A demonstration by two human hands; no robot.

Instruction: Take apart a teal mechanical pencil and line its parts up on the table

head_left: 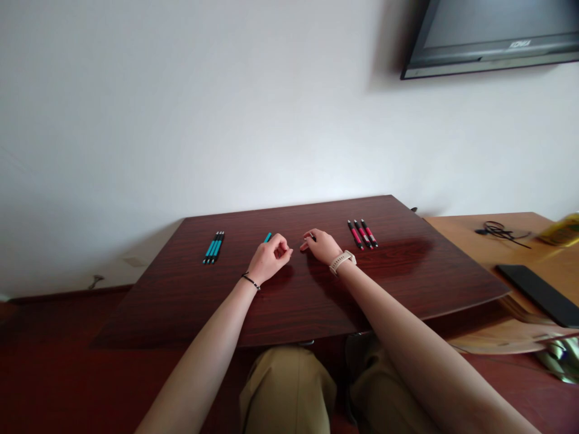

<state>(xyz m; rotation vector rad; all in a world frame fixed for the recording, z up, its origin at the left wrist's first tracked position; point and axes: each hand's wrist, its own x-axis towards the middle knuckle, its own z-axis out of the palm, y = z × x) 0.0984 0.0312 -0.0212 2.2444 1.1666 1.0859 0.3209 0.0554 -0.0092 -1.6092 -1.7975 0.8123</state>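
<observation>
My left hand (270, 258) is over the middle of the dark table, fingers curled into a ring with thumb and forefinger together. A teal pen barrel (268, 237) sticks out behind its knuckles; the rest is hidden by the hand. Close by on the right, my right hand (320, 245) has its fingers bent together around a small dark piece (313, 237), too small to name. The two hands are apart. Several teal and black pens (213, 248) lie side by side to the left. To the right lie three pink and black pens (362, 234).
The dark wooden table (190, 313) stands against a white wall. At right, a lighter wooden table (474, 241) bears a black cable (500, 231), a flat black object (538, 293) and a yellow package (563, 230). A television (493, 36) hangs above right.
</observation>
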